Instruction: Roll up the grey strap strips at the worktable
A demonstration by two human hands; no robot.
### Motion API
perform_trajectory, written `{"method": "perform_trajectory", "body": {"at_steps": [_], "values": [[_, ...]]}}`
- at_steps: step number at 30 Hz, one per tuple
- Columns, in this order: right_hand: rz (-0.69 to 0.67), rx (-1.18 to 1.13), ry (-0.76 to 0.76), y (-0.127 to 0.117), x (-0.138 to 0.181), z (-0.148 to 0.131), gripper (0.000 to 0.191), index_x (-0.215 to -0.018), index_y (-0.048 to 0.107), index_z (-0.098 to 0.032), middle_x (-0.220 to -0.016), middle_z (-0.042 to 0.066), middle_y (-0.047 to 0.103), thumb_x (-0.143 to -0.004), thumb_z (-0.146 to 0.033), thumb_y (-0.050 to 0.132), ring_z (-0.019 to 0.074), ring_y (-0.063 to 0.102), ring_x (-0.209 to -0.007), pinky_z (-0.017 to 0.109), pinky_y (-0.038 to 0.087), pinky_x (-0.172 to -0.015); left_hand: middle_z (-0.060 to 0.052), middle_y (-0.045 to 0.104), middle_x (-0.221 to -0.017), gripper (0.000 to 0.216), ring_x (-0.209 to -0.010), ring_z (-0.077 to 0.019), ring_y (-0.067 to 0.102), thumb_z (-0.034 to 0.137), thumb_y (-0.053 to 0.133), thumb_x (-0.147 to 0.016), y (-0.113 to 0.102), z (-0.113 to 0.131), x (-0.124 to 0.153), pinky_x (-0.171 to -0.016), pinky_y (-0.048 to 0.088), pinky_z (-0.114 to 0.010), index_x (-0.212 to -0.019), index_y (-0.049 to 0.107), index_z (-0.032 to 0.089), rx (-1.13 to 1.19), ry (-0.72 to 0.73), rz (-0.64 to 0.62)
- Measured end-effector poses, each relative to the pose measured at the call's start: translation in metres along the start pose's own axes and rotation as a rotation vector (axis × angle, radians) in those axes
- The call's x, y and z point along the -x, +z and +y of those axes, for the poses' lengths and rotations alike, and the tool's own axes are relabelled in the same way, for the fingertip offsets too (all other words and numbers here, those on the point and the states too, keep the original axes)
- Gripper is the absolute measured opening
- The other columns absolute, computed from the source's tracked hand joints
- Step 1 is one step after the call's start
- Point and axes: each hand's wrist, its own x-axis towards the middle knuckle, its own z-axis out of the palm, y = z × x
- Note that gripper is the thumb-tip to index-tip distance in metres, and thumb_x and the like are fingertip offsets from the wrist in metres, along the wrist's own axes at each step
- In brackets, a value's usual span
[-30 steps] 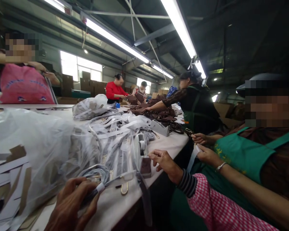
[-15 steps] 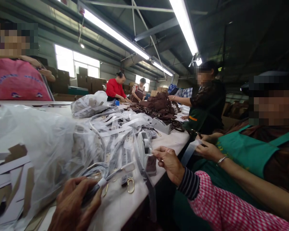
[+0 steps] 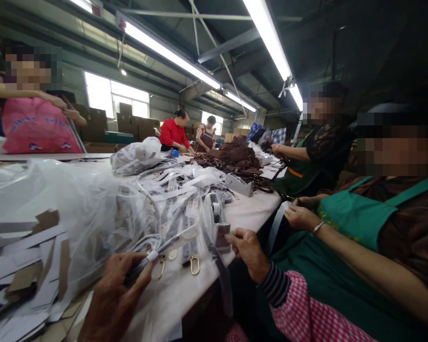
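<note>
Your left hand is closed around a thin strap wrapped in white paper with a gold metal clasp, at the near edge of the white worktop. The fingers pinch the wrapped end firmly, and the clasp hangs just beyond them, resting on the worktop. Your right hand, with the striped cuff and pink checked sleeve behind it, has its fingers together on the grey tape dispenser, which stands just to the right of the strap; I cannot tell if it pinches tape or only touches the front of the dispenser.

I judge the strap to be light and soft. It will bend and slide easily, and the paper cover can slip or tear if you pull hard. It seems better to hold it near the metal clasp, where it is a little stiffer.

Left of the strap lies a big clear plastic bag with cardboard and paper strips, touching the pile. Behind the strap, many more wrapped straps lie tangled together, so one may drag others with it. Farther behind stands a second tape dispenser, and then a heap of dark brown bags. To the right of the strap, very near your right arm, a co-worker in a green apron handles a strip of tape at the worktop edge.
</note>
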Motion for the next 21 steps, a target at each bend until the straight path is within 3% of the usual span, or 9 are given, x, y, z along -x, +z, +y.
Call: {"method": "perform_trajectory", "body": {"at_steps": [2, 5, 8, 11, 15, 21], "values": [[-0.042, 0.065, 0.016, -0.004, 0.01, 0.0, 0.038, -0.056, 0.059, -0.016, -0.043, -0.006, 0.044, -0.055, -0.044, 0.086, 0.0066, 0.035, -0.042, 0.022, 0.02, -0.043, -0.008, 0.066, -0.105, 0.056, -0.095, -0.032, 0.065, 0.073, 0.064, -0.082, -0.001, 0.006, 0.0, -0.083, 0.052, -0.045, -0.1, 0.072, 0.021, 0.031, -0.053, -0.016], [-0.218, 0.071, -0.059, 0.009, 0.03, -0.01, 0.039, -0.065, 0.062, -0.016, -0.052, -0.005, 0.049, -0.065, -0.048, 0.084, 0.0063, 0.037, -0.044, 0.022, 0.024, -0.044, -0.008, 0.065, -0.104, 0.045, -0.097, -0.0314, 0.064, 0.063, 0.064, -0.086, -0.002, 0.015, 0.002, -0.088, 0.049, -0.046, -0.101, 0.071, 0.02, 0.055, -0.054, -0.039], [-0.513, -0.008, -0.089, 0.049, 0.047, -0.027, 0.038, -0.078, 0.064, -0.016, -0.068, -0.003, 0.058, -0.077, -0.05, 0.08, 0.005, 0.042, -0.048, 0.021, 0.03, -0.046, -0.007, 0.062, -0.099, 0.034, -0.095, -0.0302, 0.061, 0.053, 0.062, -0.089, -0.001, 0.021, 0.004, -0.089, 0.048, -0.047, -0.097, 0.071, 0.02, 0.043, 0.013, -0.022], [-0.677, -0.131, 0.03, 0.095, 0.056, -0.034, 0.041, -0.08, 0.061, -0.016, -0.072, -0.001, 0.064, -0.079, -0.052, 0.08, 0.0056, 0.048, -0.049, 0.019, 0.032, -0.044, -0.007, 0.058, -0.097, 0.025, -0.095, -0.0296, 0.059, 0.044, 0.061, -0.091, 0.0, 0.021, 0.007, -0.089, 0.046, -0.048, -0.093, 0.069, 0.021, 0.012, 0.085, -0.018], [-0.666, -0.161, 0.087, 0.129, 0.055, -0.028, 0.045, -0.08, 0.057, -0.017, -0.063, -0.004, 0.06, -0.076, -0.054, 0.082, 0.005, 0.048, -0.045, 0.018, 0.031, -0.043, -0.007, 0.056, -0.097, 0.014, -0.094, -0.0292, 0.056, 0.032, 0.06, -0.093, -0.001, 0.015, 0.009, -0.086, 0.045, -0.047, -0.097, 0.066, 0.02, -0.074, 0.202, 0.036], [-0.625, -0.091, 0.063, 0.136, 0.045, -0.023, 0.046, -0.075, 0.056, -0.017, -0.058, -0.006, 0.057, -0.074, -0.056, 0.079, 0.0039, 0.044, -0.041, 0.018, 0.029, -0.041, -0.007, 0.062, -0.092, 0.009, -0.095, -0.0301, 0.054, 0.012, 0.058, -0.093, -0.002, 0.014, 0.011, -0.088, 0.039, -0.046, -0.099, 0.059, 0.019, -0.386, 0.526, 0.17]]}}
